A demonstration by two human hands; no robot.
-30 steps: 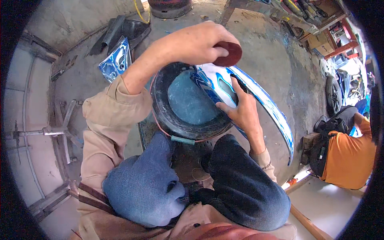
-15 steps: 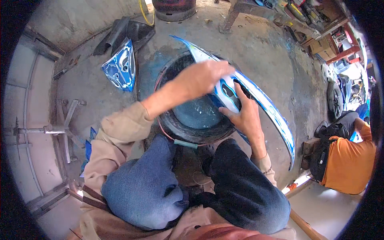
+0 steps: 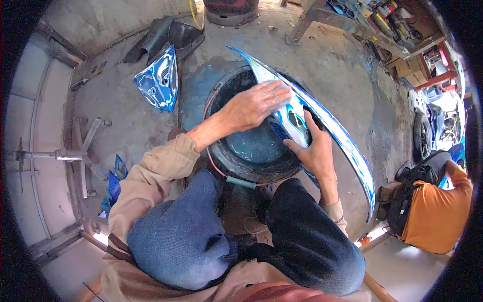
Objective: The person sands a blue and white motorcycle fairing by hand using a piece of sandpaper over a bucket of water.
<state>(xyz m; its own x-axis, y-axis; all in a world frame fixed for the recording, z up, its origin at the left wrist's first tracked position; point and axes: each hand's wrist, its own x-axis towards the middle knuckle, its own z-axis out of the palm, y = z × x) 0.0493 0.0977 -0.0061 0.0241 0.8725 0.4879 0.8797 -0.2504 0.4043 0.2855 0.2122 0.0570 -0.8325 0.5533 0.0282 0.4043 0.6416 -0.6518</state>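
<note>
A long, curved blue-and-white motorcycle body panel (image 3: 347, 143) lies slantwise over a round black tub (image 3: 221, 151) of cloudy water. My right hand (image 3: 318, 151) grips the panel at its dark opening, thumb on the near side and forefinger stretched along the opening. Pressed on the panel's white face is my left hand (image 3: 259, 103), its fingers close together and slightly bent. Something pale and thin seems to lie under those fingertips, too blurred to make out. The panel's pointed end reaches beyond the tub's far rim; its other end hangs past my right forearm.
Another blue-and-white panel (image 3: 160, 80) rests on the floor at far left, by black plastic parts (image 3: 183, 38). A green-sleeved hose (image 3: 240, 182) circles the tub. A metal stand (image 3: 83, 156) is left. A person in an orange top (image 3: 435, 216) sits at right, below a cluttered bench (image 3: 377, 30).
My left hand has slid a little over the panel, and its fingers lie flatter. My right hand keeps its grip. The whole view has shifted slightly.
</note>
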